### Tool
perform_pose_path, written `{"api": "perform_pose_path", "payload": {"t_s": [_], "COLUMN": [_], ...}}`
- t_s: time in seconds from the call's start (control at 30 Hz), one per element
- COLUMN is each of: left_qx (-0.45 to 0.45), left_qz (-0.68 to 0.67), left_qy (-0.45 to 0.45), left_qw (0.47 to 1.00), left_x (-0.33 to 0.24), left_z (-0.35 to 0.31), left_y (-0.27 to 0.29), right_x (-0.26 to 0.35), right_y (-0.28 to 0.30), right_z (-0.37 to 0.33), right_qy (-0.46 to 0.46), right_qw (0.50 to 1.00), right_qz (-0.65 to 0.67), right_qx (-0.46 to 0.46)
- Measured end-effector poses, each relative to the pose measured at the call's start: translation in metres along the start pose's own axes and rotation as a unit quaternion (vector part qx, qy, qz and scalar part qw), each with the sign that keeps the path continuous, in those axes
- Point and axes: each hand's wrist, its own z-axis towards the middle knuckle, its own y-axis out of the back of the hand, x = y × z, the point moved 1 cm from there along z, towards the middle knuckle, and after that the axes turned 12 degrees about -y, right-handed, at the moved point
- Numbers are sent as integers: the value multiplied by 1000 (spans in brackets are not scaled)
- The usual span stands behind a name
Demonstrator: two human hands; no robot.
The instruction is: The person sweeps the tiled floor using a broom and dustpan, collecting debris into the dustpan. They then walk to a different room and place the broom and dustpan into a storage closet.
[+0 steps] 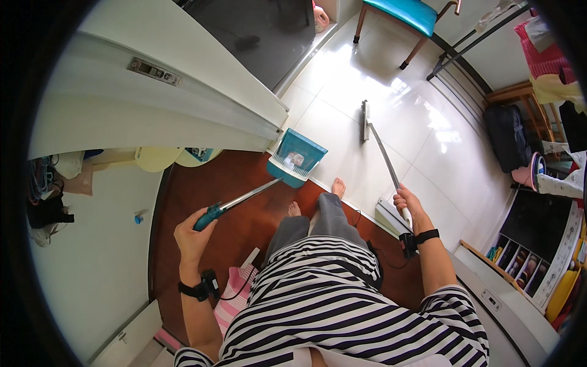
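My left hand (pixel 192 235) grips the teal dustpan (pixel 314 152) and my right hand (pixel 413 211) grasps the broom (pixel 382 149) by their handle ends (pixel 210 218), likely sparing me stooping

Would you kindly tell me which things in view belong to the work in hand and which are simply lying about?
In use:
dustpan, its handle in the left hand
broom, its handle in the right hand
whitish bits, in the dustpan

Apparently just about:
blue chair
black bag
pink bucket
striped cloth
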Motion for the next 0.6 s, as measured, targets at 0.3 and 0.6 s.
{"api": "perform_pose_path", "payload": {"t_s": [0.3, 0.6], "left_qx": [17, 21], "left_qz": [24, 52], "left_qy": [-12, -87], "left_qw": [999, 995], "left_x": [-30, -62], "left_z": [26, 56], "left_y": [-22, -51], "right_x": [1, 58], "right_y": [-97, -114], "right_z": [71, 115], "right_qy": [-76, -149], "right_qw": [961, 897], "right_qz": [155, 271], "right_qx": [216, 316]}}
